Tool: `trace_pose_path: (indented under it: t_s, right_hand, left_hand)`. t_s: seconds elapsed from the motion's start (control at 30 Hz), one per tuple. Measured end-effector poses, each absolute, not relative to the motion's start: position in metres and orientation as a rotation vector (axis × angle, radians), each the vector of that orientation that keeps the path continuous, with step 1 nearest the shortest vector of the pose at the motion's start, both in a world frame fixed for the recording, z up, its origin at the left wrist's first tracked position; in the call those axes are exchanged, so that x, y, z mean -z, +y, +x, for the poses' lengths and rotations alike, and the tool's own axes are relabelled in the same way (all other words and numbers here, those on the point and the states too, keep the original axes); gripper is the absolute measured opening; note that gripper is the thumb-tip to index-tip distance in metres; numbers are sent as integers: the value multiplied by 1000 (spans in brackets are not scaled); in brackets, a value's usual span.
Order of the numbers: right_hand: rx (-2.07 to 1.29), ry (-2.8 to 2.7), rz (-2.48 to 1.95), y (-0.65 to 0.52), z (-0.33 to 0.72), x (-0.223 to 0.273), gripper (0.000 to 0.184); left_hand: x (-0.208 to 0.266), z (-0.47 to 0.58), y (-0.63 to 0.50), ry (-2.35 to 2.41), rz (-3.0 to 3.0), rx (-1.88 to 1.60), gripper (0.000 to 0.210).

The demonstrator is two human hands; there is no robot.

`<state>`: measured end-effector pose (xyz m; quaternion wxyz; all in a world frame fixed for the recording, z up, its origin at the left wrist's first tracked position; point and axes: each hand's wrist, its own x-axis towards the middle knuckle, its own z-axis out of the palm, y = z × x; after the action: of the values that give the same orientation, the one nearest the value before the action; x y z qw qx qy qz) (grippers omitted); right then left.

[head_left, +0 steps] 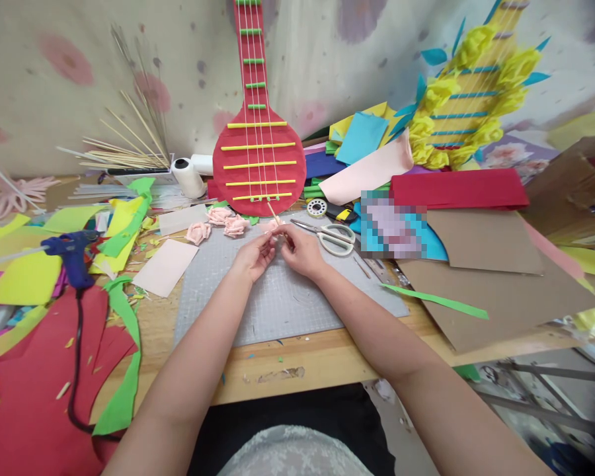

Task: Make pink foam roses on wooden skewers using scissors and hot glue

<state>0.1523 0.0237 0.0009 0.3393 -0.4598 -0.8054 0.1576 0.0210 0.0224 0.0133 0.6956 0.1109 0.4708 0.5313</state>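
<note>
bringing both hands (254, 260) (302, 251) together, fingers curled, right pinching stick (274, 213), left's hold unclear

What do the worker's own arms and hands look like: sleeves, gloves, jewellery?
The left hand and right hand wear no gloves. The left arm and right arm show no sleeve, watch or bracelet. Rings can't be made out.

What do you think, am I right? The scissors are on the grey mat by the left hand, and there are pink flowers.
Not by the left hand: the head view shows the scissors by the right hand. They are on the grey mat, and there are pink flowers.
</note>
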Motion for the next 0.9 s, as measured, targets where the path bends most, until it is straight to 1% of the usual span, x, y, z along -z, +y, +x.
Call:
trace_pose_path:
  t_s: [0.23,0.4,0.53,0.73,0.9]
  right_hand:
    - [-419,-2081,-1143,24,153,0,37]
    - [-492,-2024,-1270,23,153,-2,22]
    - [-554,-2119,-1346,24,151,-2,19]
    - [-491,-2097,-1391,27,152,-1,16]
    - [-449,-2026,-1426,30,157,0,16]
  left_hand:
    - [-14,26,20,1119,247,-1314,8]
    - [-13,28,21,1117,268,-1424,5]
    - [-9,28,21,1084,278,-1492,5]
    - [-6,24,19,991,272,-1486,10]
    - [-7,21,16,889,352,-1420,21]
